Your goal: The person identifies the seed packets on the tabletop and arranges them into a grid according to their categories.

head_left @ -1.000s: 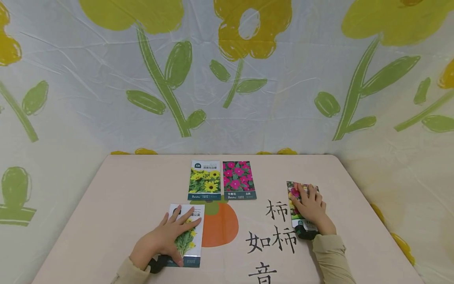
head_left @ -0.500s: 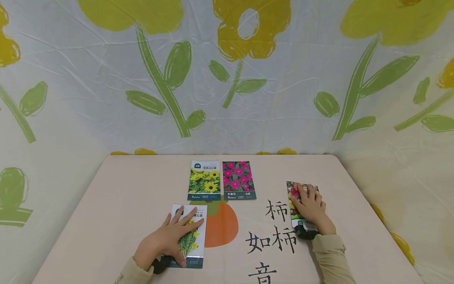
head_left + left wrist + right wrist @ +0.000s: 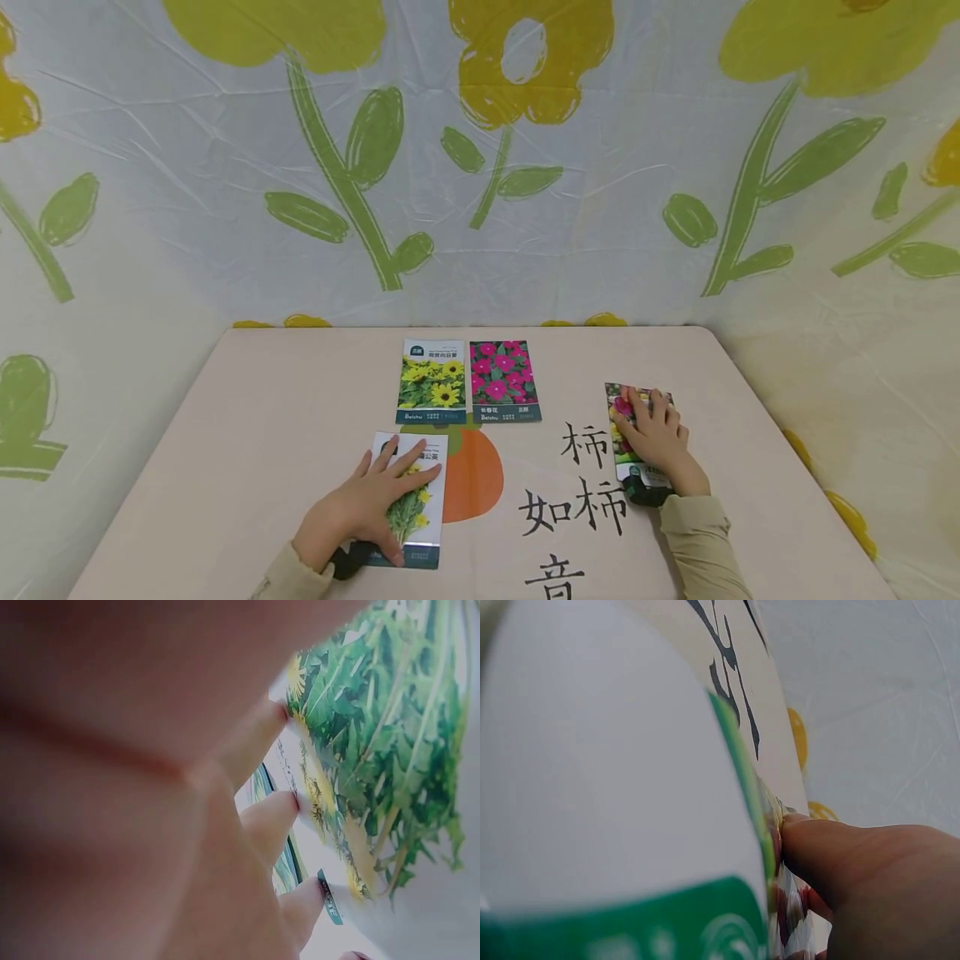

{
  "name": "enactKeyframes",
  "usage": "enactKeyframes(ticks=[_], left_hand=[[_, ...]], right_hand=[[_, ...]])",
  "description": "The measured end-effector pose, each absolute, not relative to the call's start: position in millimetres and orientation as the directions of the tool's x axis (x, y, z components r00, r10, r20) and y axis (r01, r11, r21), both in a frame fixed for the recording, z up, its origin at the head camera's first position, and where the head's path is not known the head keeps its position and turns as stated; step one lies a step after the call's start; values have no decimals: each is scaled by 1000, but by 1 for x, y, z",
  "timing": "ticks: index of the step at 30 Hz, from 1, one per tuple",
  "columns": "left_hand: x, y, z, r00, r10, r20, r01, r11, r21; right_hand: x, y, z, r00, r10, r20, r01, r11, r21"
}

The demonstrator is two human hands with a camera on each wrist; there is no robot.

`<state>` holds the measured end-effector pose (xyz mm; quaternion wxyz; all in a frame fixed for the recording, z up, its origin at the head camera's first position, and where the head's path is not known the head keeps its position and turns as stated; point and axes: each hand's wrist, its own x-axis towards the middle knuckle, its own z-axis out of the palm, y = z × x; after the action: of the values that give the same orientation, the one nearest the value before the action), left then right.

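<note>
My left hand (image 3: 352, 508) lies with spread fingers on a white seed packet (image 3: 429, 521) printed with yellow dandelions. In the left wrist view its fingertips press on the printed face of that packet (image 3: 397, 712). Over at the right, my right hand (image 3: 658, 437) rests on another seed packet (image 3: 624, 450) with pink and yellow flowers, covering much of its front. The right wrist view shows the thumb (image 3: 832, 855) against this packet's surface. Two more packets lie side by side farther back: a yellow sunflower packet (image 3: 432, 383) and a magenta-flowered packet (image 3: 504, 379).
The pale pink table (image 3: 300, 392) bears a printed orange persimmon (image 3: 476, 475) and black characters (image 3: 573, 504). A white curtain (image 3: 600, 208) with big yellow flowers closes off the back and sides.
My left hand has slid the dandelion packet a little to the right, over part of the printed persimmon. The right hand and the other packets have stayed in place.
</note>
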<state>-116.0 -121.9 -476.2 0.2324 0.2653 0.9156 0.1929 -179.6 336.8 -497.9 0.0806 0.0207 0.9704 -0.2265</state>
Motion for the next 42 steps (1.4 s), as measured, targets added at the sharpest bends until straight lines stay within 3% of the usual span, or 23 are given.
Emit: enactKeyframes(ticks=[42], left_hand=[[-117, -90, -471, -748, 594, -297, 463, 787, 409]], right_hand=[[-180, 340, -504, -989, 4, -150, 71, 893, -444]])
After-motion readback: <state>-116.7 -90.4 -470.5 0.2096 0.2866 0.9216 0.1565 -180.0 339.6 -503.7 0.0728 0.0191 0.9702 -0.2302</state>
